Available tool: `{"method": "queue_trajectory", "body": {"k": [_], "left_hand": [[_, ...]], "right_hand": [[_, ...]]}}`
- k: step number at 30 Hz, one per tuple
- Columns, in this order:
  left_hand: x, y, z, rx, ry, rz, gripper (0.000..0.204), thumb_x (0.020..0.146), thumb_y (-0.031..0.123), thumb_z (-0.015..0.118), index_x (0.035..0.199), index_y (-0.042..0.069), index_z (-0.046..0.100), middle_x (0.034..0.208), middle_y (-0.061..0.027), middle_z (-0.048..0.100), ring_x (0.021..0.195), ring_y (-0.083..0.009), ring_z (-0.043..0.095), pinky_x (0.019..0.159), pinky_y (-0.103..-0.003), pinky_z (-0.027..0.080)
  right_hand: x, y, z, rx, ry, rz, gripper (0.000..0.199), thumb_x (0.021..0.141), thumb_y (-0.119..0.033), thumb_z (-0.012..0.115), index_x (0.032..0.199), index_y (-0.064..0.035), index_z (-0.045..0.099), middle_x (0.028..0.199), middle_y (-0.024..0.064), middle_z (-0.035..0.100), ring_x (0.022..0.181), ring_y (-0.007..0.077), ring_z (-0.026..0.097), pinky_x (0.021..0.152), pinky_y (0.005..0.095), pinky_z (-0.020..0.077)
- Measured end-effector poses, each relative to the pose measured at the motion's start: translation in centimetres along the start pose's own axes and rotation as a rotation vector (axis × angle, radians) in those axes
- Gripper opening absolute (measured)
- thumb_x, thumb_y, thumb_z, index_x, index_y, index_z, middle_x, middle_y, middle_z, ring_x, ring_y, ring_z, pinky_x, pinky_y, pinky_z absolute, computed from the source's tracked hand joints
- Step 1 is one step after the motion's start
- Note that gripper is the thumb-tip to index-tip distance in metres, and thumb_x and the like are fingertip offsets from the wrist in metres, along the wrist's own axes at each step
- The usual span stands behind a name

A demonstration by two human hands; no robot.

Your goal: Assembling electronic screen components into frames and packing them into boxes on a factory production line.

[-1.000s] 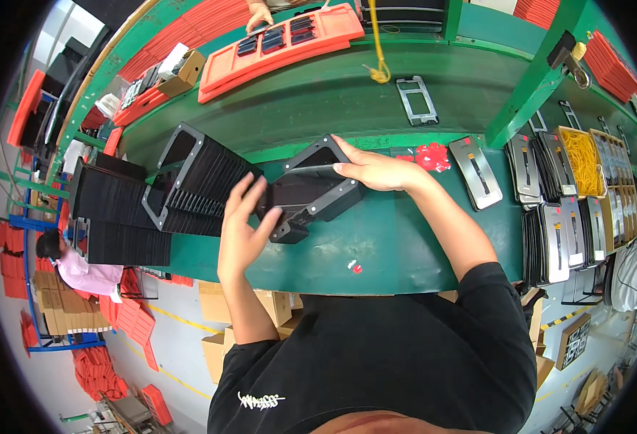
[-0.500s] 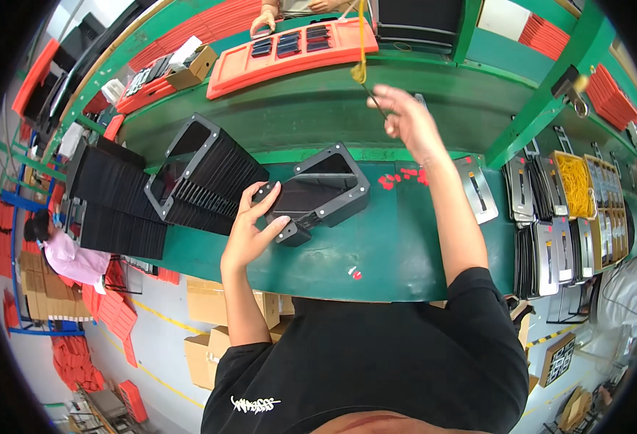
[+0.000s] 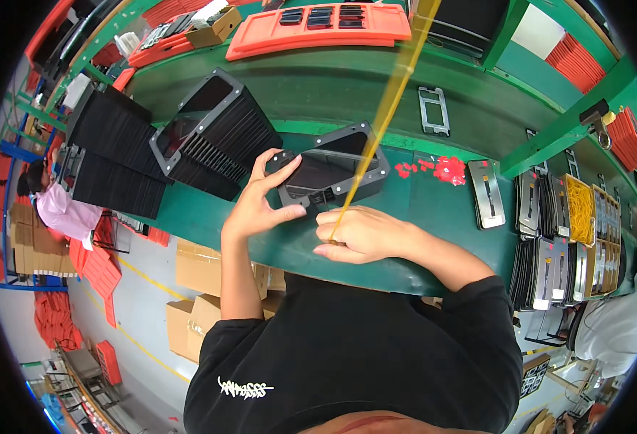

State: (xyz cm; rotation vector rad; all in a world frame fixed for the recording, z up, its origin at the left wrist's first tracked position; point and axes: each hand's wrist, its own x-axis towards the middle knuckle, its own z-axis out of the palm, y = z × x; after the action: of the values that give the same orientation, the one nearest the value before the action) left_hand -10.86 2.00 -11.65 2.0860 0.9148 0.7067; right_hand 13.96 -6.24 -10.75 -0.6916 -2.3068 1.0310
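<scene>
On the desk (image 3: 434, 217), the open frame (image 3: 333, 170) lies at centre. The row of stacked frames (image 3: 213, 137) stands at its ten o'clock, the long tray (image 3: 318, 29) at twelve. The small loose pieces (image 3: 441, 170) lie at three o'clock, and the flat plate (image 3: 486, 194) just beyond them.

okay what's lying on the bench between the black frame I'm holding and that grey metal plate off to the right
In the head view, small red pieces lie scattered on the green bench between the black rectangular plastic frame and the grey metal plate.
</scene>
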Motion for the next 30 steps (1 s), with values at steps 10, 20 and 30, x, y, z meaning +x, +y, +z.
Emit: {"method": "queue_trajectory", "body": {"k": [10,20,30], "left_hand": [[0.4,-0.6,0.5,0.102,0.096,0.172,0.087,0.057,0.022,0.094,0.139,0.013,0.065,0.142,-0.0184,0.045,0.131,-0.0338,0.051,0.11,-0.042,0.044],[1.5,6.6,-4.5,0.38,0.209,0.253,0.075,0.049,0.027,0.092,0.122,0.019,0.076,0.133,-0.0182,0.052,0.12,-0.0361,0.055,0.101,-0.044,0.048],[-1.8,1.0,-16.3,0.663,0.604,0.188,0.073,0.063,0.038,0.081,0.13,0.01,0.07,0.141,-0.0188,0.049,0.13,-0.0353,0.05,0.113,-0.046,0.037]], "right_hand": [[1.1,4.1,3.0,-0.03,0.248,-0.224,0.039,0.097,-0.025,0.064,0.073,-0.0018,0.045,0.074,0.0113,0.046,0.067,0.0311,0.052,0.062,0.0401,0.0436],[0.4,-2.7,-4.1,0.211,0.408,-0.207,0.052,0.107,-0.032,0.045,0.064,-0.0036,0.038,0.064,0.0057,0.044,0.057,0.0179,0.051,0.054,0.0314,0.0405],[-4.3,-3.2,-11.8,0.126,0.781,-0.143,0.045,0.107,-0.037,0.046,0.078,-0.0028,0.051,0.079,0.0069,0.053,0.059,0.0131,0.052,0.052,0.0267,0.0401]]}}
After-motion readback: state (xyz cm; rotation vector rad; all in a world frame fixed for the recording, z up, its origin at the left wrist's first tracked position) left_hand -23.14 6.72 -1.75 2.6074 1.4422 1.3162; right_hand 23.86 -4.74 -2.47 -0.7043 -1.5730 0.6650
